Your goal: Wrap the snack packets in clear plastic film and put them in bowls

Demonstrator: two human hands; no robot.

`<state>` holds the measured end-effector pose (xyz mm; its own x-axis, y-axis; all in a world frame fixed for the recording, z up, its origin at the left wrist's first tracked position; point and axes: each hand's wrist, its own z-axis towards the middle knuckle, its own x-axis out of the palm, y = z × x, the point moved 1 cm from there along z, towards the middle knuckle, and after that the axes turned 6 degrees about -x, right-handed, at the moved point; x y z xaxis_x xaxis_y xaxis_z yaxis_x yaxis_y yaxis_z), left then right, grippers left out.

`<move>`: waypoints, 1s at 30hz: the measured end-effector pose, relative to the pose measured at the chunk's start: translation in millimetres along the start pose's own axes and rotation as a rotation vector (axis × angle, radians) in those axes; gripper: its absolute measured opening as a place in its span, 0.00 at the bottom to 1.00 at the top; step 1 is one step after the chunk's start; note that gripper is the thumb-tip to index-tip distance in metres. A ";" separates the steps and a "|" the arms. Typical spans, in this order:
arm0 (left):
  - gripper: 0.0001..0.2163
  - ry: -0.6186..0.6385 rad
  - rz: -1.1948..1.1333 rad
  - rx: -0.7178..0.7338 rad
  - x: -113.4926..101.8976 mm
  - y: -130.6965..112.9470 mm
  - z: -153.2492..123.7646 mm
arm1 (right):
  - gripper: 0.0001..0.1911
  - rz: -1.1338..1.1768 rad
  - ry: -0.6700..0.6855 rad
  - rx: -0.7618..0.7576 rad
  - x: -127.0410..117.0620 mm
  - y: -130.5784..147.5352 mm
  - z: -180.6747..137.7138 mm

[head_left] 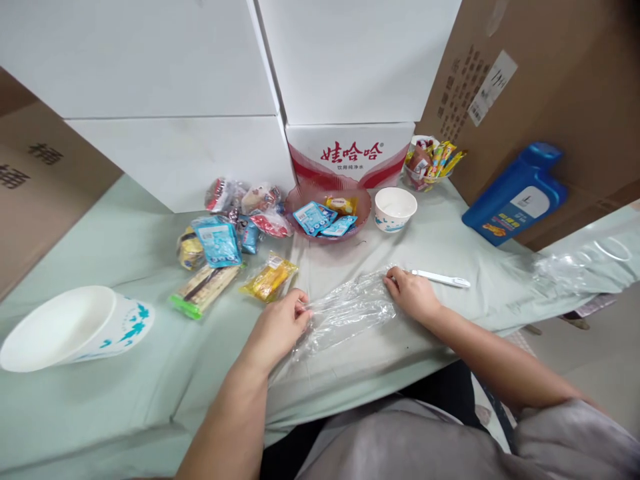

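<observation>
A clear, crinkled plastic bag [350,310] is stretched low over the cloth between my two hands. My left hand [281,328] pinches its left end, fingers closed. At the opposite end, my right hand [411,292] grips the plastic with fingers bent together. Just beyond my right fingertips lies a slim white utility knife [443,279], apart from the hand. A yellow snack packet [270,277] rests a little past my left hand. Beside it is a long clear packet with a green end [207,288].
Behind are a pink glass bowl [367,212] of snack packets, a small paper cup [395,208], and a snack basket [431,167]. Packaged snacks [217,241] lie left of the bowl. A large paper tub [113,327] lies left; a blue bottle [517,193] leans right. Cartons [350,157] wall the back.
</observation>
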<state>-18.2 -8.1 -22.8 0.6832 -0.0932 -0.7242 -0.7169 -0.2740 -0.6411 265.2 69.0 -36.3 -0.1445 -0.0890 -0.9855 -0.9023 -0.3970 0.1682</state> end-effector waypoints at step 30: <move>0.14 0.182 -0.658 -0.001 22.5 -17.9 0.2 | 0.15 -0.178 0.011 0.037 -0.2 -8.9 2.1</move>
<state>9.9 -5.1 -27.6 0.9894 -0.0662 -0.1289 -0.1436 -0.3295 -0.9332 272.4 74.5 -37.6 0.0231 -0.0300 -0.9993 -0.9274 -0.3739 -0.0102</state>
